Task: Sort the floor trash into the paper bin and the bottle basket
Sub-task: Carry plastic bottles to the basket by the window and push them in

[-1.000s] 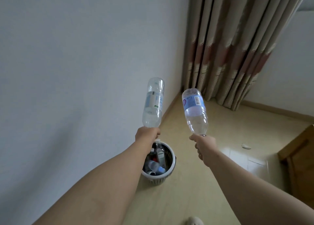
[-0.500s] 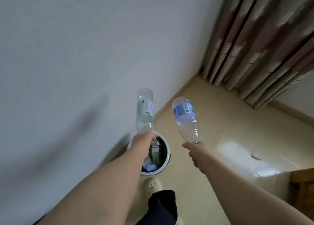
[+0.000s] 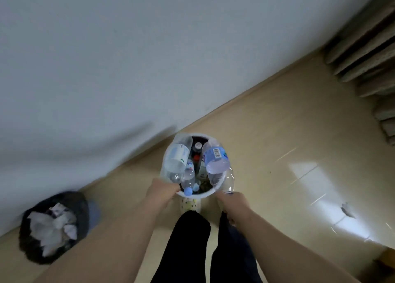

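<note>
The left grip (image 3: 164,191) closes around the neck of the pale-label bottle (image 3: 175,162), the right grip (image 3: 233,201) around the blue-label bottle (image 3: 215,161); both hang over the bottle basket (image 3: 198,196) (already quite full); better to lower them inside, then release.

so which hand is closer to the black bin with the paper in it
Left. The left hand sits to the right of the paper bin with floor between; the right hand is farther right, across the bottle basket.
</note>
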### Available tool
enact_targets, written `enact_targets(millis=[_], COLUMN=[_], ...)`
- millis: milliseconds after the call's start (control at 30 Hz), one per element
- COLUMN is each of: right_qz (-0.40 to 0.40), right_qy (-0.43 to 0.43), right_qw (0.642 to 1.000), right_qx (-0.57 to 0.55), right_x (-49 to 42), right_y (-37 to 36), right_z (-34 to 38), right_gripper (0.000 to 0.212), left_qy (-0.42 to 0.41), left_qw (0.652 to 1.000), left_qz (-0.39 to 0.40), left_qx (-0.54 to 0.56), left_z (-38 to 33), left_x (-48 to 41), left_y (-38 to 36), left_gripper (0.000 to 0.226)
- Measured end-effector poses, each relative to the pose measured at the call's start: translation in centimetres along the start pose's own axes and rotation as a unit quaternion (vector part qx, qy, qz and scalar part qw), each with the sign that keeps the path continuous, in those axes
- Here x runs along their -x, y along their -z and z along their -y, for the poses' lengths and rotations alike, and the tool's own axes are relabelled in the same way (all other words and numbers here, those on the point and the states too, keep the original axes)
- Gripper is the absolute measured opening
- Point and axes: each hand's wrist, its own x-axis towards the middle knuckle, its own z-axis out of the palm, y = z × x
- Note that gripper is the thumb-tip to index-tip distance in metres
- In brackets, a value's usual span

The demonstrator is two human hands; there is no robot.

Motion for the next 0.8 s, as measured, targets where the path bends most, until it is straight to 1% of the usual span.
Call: enact_targets(millis=[100, 167, 233, 333, 433, 467, 533, 600, 667, 700, 800], right_qz=[0.005, 0.009, 0.027, 0.061, 0.101, 0.117, 0.141, 0.150, 0.166, 0.161, 0.160], right_qy=[-0.005, -0.011, -0.018, -0.034, -0.064, -0.075, -0.098, -0.117, -0.133, -0.140, -0.149], right_qw=[0.999, 0.995, 0.993, 0.987, 0.980, 0.976, 0.970, 0.964, 0.958, 0.957, 0.963], right_qx=[0.051, 0.095, 0.116, 0.142, 0.160, 0.166, 0.172, 0.184, 0.195, 0.195, 0.157], right_x=[-3.9, -6.1, -8.5, -11.4, -14.6, -15.3, -17.1, -18.9, -20.1, -20.4, -21.9], right_y=[0.2, 0.2, -0.1, -1.0, -2.4, -2.8, -3.7, -4.2, -4.4, -4.4, -4.3], right_z=[0.4, 0.7, 0.8, 1.0, 0.5, 0.3, 0.0, -0.2, -0.2, -0.2, -0.7], right_gripper=[0.036, 0.036, 0.035, 0.028, 0.023, 0.023, 0.032, 0.038, 0.039, 0.040, 0.036], left_qy=[0.020, 0.027, 0.037, 0.035, 0.014, 0.010, 0.009, 0.026, 0.057, 0.069, 0.098], left_qw=[0.999, 0.998, 0.996, 0.991, 0.988, 0.987, 0.986, 0.986, 0.988, 0.988, 0.983], left_qz=[-0.009, -0.002, -0.006, -0.022, -0.034, -0.028, -0.002, 0.019, 0.023, 0.024, 0.013], left_qx=[-0.040, -0.061, -0.081, -0.128, -0.147, -0.157, -0.168, -0.162, -0.143, -0.135, -0.154], left_z=[0.7, 0.4, 0.3, 0.5, 0.9, 1.0, 1.4, 2.2, 2.9, 3.4, 4.5], left_x=[-3.8, -5.7, -7.6, -9.9, -11.0, -11.3, -12.5, -14.2, -15.5, -16.1, -17.0], left_y=[-1.9, -3.2, -4.9, -7.0, -8.8, -9.2, -10.4, -11.9, -13.4, -14.0, -15.4], left_gripper=[0.044, 0.052, 0.059, 0.061, 0.056, 0.058, 0.063, 0.066, 0.071, 0.075, 0.079])
